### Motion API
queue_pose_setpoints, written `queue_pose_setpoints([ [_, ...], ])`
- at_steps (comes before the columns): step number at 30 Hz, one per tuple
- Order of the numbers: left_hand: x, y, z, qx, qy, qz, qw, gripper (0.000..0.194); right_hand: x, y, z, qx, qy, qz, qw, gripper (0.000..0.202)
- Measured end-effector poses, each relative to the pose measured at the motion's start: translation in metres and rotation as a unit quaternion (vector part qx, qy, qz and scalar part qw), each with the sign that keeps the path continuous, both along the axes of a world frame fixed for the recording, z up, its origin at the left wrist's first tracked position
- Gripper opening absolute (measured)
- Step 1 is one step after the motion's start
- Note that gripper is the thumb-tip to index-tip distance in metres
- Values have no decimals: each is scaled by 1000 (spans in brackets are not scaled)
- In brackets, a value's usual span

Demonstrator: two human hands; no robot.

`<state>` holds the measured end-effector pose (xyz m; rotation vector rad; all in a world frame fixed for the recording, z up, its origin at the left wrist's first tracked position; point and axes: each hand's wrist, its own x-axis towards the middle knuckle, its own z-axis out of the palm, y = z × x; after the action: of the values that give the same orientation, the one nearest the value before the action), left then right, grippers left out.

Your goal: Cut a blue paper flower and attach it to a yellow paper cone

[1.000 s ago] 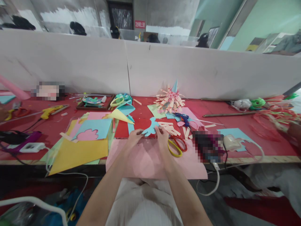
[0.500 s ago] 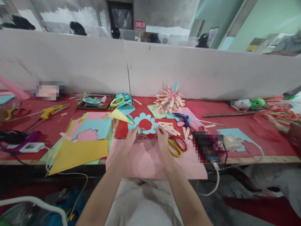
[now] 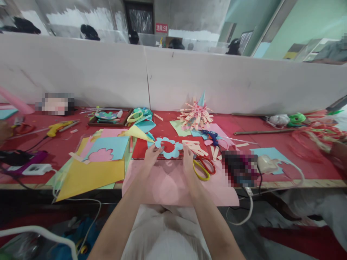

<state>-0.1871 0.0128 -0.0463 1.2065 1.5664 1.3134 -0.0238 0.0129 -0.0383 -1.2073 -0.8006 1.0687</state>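
Observation:
A light-blue paper ring with a scalloped flower outline (image 3: 170, 155) is in front of me, its round middle cut out. My left hand (image 3: 152, 153) pinches its left side, the thumb lying on the paper. At its right edge is my right hand (image 3: 188, 153), fingers extended upward and loosely apart; whether they touch the paper is hard to tell. Beneath my wrists lies a pink sheet (image 3: 165, 184). Scissors with yellow and red handles (image 3: 202, 170) rest beside my right hand. A rolled yellow paper cone (image 3: 139, 133) lies just beyond my left hand.
Yellow paper (image 3: 94, 177) and a blue sheet with a cut-out (image 3: 116, 144) are stacked at left. A spiky paper-strip craft (image 3: 196, 113) stands at the back. Pale paper strips (image 3: 196, 148), a blue glue gun (image 3: 210, 136) and a white cable (image 3: 294, 166) lie at right.
The paper ring has turned and its lower edge has dropped slightly. My left thumb has moved onto its face, and my right fingers have loosened from a pinch and straightened.

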Motion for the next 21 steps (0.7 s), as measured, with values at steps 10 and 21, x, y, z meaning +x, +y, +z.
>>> queue_pose_setpoints([
  [10,11,-13,18,-4,-29,-66,997,48,2,14,-16,-48,106,31,993,34],
  [21,10,-11,18,-11,-33,-76,996,40,3,11,-16,23,94,101,990,33],
])
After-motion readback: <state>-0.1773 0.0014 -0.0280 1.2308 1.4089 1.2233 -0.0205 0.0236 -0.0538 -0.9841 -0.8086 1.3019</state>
